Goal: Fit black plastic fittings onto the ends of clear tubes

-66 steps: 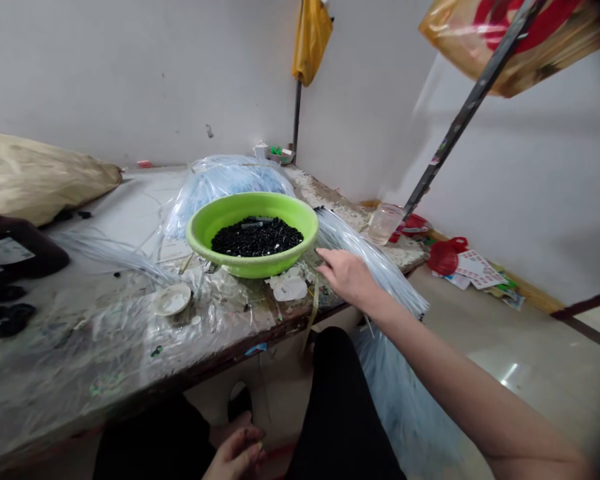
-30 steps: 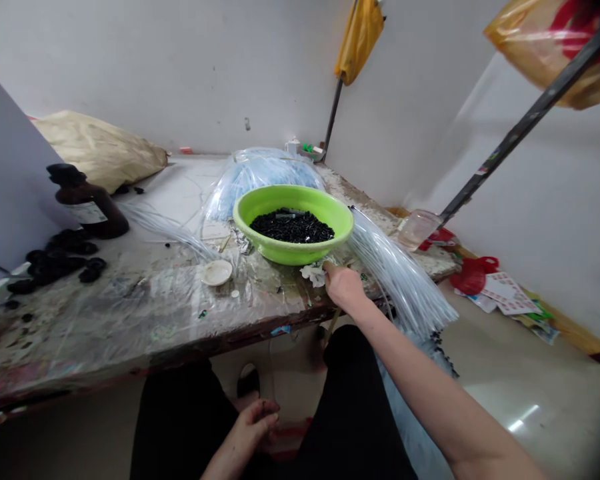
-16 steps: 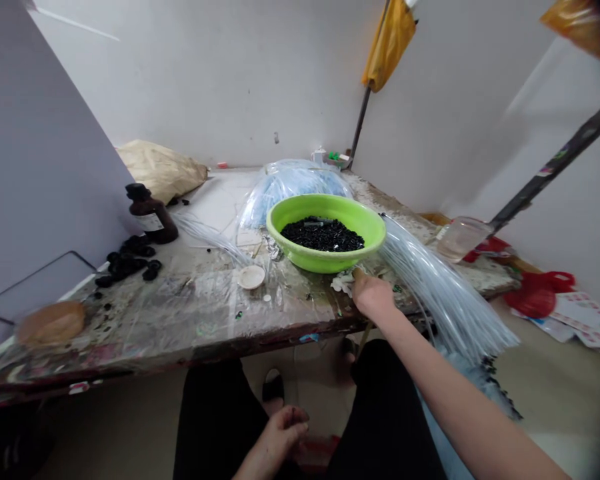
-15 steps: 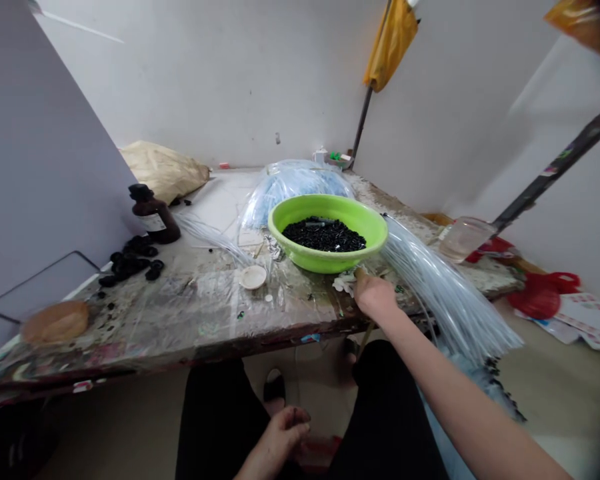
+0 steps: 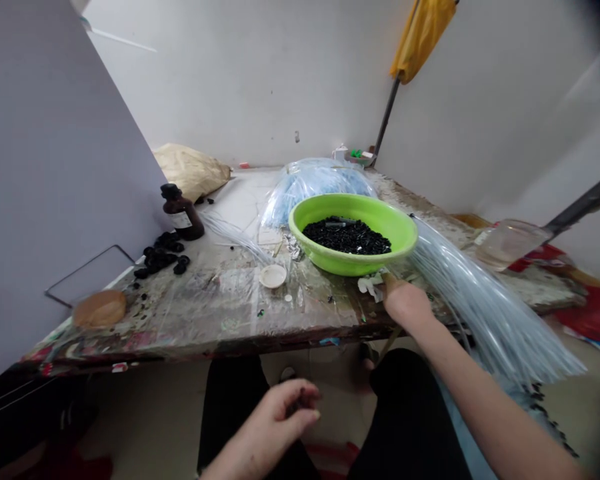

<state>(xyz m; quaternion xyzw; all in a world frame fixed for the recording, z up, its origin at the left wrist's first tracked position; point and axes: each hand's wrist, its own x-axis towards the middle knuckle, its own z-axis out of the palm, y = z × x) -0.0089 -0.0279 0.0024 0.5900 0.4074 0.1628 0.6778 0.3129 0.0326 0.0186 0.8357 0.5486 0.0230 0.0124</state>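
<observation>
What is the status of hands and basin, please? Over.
Left hand low, half open. Right hand at table edge, grip unclear. Green basin holding black pieces. White scrap close by.

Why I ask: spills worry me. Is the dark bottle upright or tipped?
Upright: the dark bottle stands on the table, its black cap at the top.

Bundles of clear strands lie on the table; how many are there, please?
3: big bundle behind the green basin, long bundle right of it, thin bundle beside the brown bottle; more may be hidden.
</observation>
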